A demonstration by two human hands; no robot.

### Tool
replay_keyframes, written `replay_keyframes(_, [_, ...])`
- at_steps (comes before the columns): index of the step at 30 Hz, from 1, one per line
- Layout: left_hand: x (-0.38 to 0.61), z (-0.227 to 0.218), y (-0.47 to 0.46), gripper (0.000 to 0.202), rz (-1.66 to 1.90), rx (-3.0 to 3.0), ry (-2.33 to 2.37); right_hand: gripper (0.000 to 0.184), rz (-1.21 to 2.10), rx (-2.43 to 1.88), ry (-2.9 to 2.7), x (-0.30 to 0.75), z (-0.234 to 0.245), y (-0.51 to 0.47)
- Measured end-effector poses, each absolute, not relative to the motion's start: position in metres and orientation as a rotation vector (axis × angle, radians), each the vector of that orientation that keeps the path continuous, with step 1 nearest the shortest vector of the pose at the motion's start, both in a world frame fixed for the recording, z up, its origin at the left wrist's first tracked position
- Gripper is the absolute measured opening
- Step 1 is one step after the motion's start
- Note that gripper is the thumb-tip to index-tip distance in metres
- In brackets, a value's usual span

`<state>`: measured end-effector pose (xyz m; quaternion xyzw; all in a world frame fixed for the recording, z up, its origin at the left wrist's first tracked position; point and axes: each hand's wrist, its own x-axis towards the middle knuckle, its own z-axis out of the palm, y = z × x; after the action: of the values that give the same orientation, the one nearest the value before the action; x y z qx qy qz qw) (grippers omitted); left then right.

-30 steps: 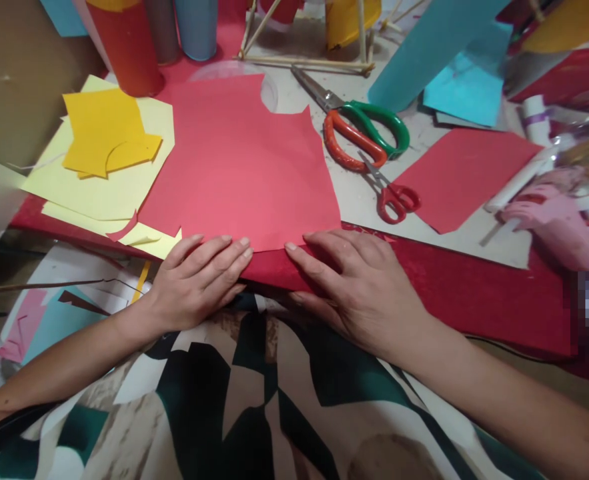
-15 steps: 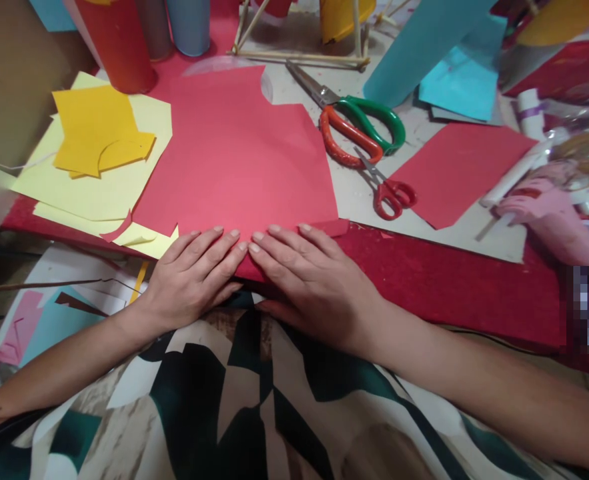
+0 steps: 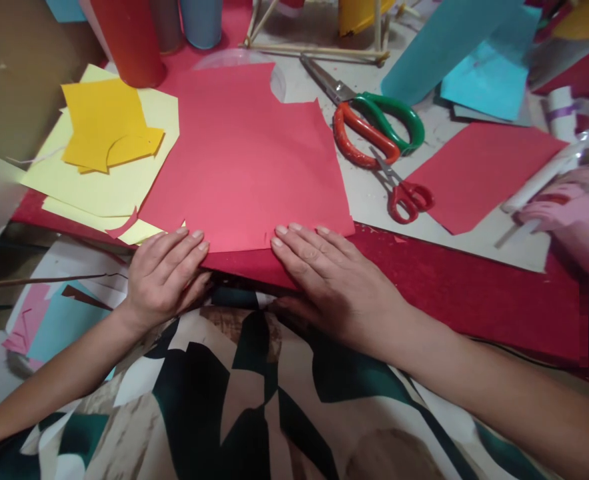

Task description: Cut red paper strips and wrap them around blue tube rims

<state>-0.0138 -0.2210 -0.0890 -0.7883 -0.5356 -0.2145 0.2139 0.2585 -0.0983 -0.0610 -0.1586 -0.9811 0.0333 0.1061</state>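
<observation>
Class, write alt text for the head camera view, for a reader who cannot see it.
Two bare hands, left hand and right hand, press flat on the near edge of a large red paper sheet at a cluttered craft table's edge. Yellow paper pieces lie to its left; large scissors and small red scissors lie to its right.

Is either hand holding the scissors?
No: both the left hand and right hand lie flat on the red paper's near edge; the scissors lie untouched beyond it.
</observation>
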Motion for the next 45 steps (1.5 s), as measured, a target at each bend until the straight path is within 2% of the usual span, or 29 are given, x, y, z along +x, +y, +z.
replay_keyframes(5, [-0.020,-0.093,-0.233,0.060,-0.751,-2.143,-1.571,0.068,0.112,-0.477,-2.873,0.264,-0.062,-0.097])
replay_keyframes(9, [-0.012,-0.082,-0.232,0.058,-0.883,-2.155,-1.452,0.074,0.172,-0.486,-2.846,0.267,-0.064,-0.097])
replay_keyframes(14, [0.015,-0.062,-0.206,0.036,-0.657,-2.441,-1.204,0.083,0.144,-0.529,-2.837,0.268,-0.064,-0.100])
replay_keyframes(21, [0.037,-0.062,-0.181,0.043,-0.322,-2.474,-1.308,0.074,0.047,-0.593,-2.868,0.277,-0.062,-0.099])
replay_keyframes(24, [0.035,-0.063,-0.182,0.043,-0.294,-2.473,-1.311,0.070,0.014,-0.619,-2.899,0.284,-0.061,-0.094])
replay_keyframes(32, [0.025,-0.065,-0.182,0.037,-0.453,-2.435,-1.309,0.077,-0.046,-0.731,-2.865,0.312,-0.060,-0.091])
replay_keyframes(35, [0.015,-0.069,-0.186,0.038,-0.598,-2.436,-1.342,0.070,0.027,-0.727,-2.774,0.322,-0.060,-0.089])
replay_keyframes(38, [0.008,-0.072,-0.190,0.042,-0.734,-2.439,-1.370,0.047,0.097,-0.756,-2.608,0.327,-0.056,-0.084])
replay_keyframes(40, [0.005,-0.073,-0.192,0.045,-0.774,-2.434,-1.383,0.037,0.030,-0.779,-2.536,0.325,-0.054,-0.079])
replay_keyframes(45, [0.004,-0.076,-0.197,0.045,-0.774,-2.424,-1.421,0.029,-0.223,-0.570,-2.571,0.306,-0.052,-0.065])
